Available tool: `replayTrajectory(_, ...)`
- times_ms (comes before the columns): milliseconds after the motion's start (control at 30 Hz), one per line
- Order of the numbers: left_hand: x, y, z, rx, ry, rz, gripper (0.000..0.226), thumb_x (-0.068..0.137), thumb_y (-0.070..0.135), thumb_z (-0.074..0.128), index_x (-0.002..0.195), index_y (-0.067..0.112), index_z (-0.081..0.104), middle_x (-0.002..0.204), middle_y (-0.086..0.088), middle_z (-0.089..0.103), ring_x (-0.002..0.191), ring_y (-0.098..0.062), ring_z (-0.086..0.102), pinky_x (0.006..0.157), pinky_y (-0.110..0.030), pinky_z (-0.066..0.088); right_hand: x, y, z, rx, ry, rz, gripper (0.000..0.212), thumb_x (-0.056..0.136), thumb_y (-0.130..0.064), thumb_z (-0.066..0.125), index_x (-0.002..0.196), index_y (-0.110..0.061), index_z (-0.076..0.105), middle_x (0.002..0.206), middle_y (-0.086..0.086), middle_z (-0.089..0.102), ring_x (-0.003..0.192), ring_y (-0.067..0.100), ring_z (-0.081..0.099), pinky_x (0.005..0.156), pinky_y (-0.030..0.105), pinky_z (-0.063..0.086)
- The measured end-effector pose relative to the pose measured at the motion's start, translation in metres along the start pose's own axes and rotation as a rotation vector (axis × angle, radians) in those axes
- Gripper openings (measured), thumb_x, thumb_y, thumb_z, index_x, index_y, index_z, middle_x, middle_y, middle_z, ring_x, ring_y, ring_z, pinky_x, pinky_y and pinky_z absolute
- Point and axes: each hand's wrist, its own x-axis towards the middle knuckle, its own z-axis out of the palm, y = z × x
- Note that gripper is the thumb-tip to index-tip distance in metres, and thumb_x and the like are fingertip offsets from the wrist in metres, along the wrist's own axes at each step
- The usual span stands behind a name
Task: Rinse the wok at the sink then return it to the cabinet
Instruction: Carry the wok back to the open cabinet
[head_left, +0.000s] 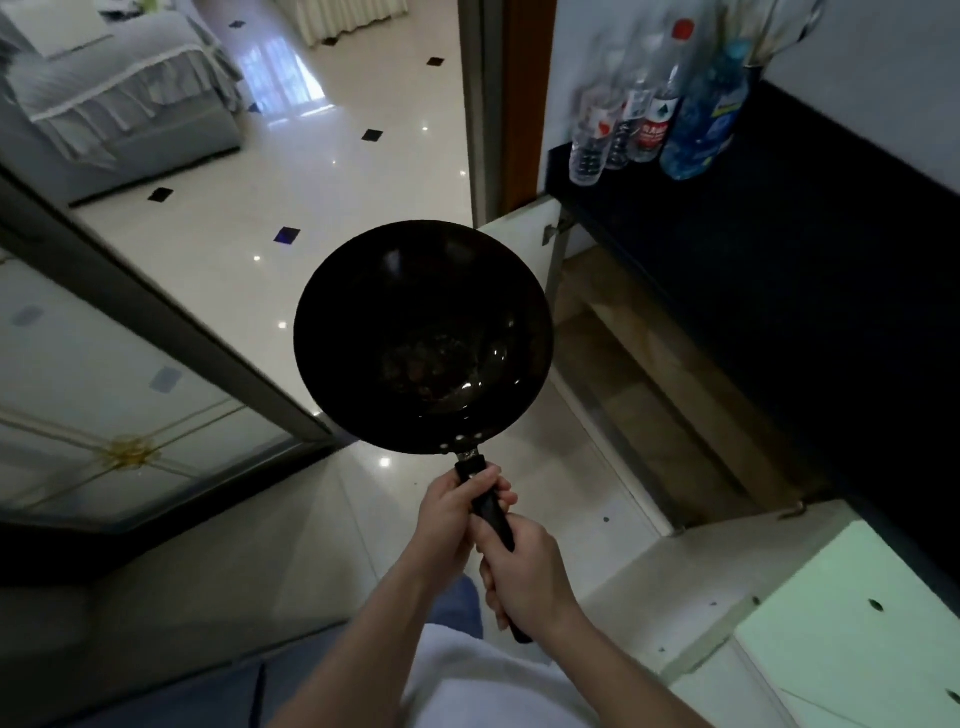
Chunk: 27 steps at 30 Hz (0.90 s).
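Observation:
A round black wok (422, 338) with a long black handle (488, 512) is held out in front of me above the glossy tiled floor. My left hand (456, 512) grips the handle close to the bowl. My right hand (524, 577) grips the handle further back, nearer its end. The inside of the wok glistens, with dark residue near its bottom. To the right, the lower cabinet (670, 374) stands open, showing a wooden shelf inside. No sink is in view.
A dark countertop (779, 249) runs along the right, with several plastic bottles (654, 119) at its far end. Open white cabinet doors (841, 623) stick out at lower right. A sliding glass door frame (171, 306) crosses the left. A grey sofa (114, 98) sits beyond.

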Motion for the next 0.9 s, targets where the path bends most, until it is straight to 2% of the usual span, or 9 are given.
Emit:
replayTrajectory(200,0.054,0.069,-0.01,0.166,-0.137,-0.049,0.011,0.095,0.007,0.058,0.098,-0.003,0.06,0.08,-0.012,0.065,0.072,-0.02,0.065,0.074,-0.032,0.056,0.053,-0.047,0.028,0.11,0.142,0.028,0.024,0.1,-0.032,0.054,0.079,-0.022,0.059,0.043,-0.01,0.053,0.038,0.004,0.046,0.045,0.015,0.04)
replayTrajectory(400,0.092,0.101,0.012,0.252,-0.299,-0.128,0.01,0.094,0.007,0.058,0.099,-0.002,0.06,0.078,-0.012,0.066,0.071,-0.02,0.065,0.074,-0.037,0.051,0.078,-0.073,0.021,0.208,0.303,0.073,0.027,0.099,-0.036,0.054,0.081,-0.017,0.061,0.047,-0.005,0.053,0.039,0.006,0.046,0.043,0.02,0.041)
replayTrajectory(600,0.12,0.099,0.061,0.319,-0.471,-0.221,0.009,0.094,0.005,0.058,0.098,-0.003,0.059,0.077,-0.014,0.063,0.069,-0.021,0.061,0.069,-0.031,0.054,0.088,-0.075,-0.01,0.289,0.504,0.129,0.031,0.099,-0.037,0.055,0.079,-0.014,0.06,0.05,-0.001,0.053,0.037,0.012,0.045,0.04,0.027,0.04)
replayTrajectory(733,0.14,0.089,0.1,0.343,-0.538,-0.32,0.01,0.093,0.004,0.06,0.1,-0.003,0.058,0.079,-0.015,0.061,0.068,-0.021,0.061,0.067,-0.03,0.055,0.096,-0.072,-0.039,0.391,0.595,0.158,0.028,0.1,-0.031,0.054,0.081,-0.012,0.059,0.049,0.0,0.05,0.038,0.016,0.042,0.039,0.029,0.038)
replayTrajectory(900,0.172,0.075,0.167,0.399,-0.612,-0.378,0.012,0.092,0.002,0.06,0.103,-0.003,0.057,0.081,-0.017,0.06,0.066,-0.021,0.061,0.065,-0.028,0.055,0.112,-0.066,-0.097,0.402,0.7,0.15,0.029,0.102,-0.03,0.051,0.084,-0.008,0.06,0.05,0.005,0.052,0.037,0.022,0.044,0.037,0.031,0.04)
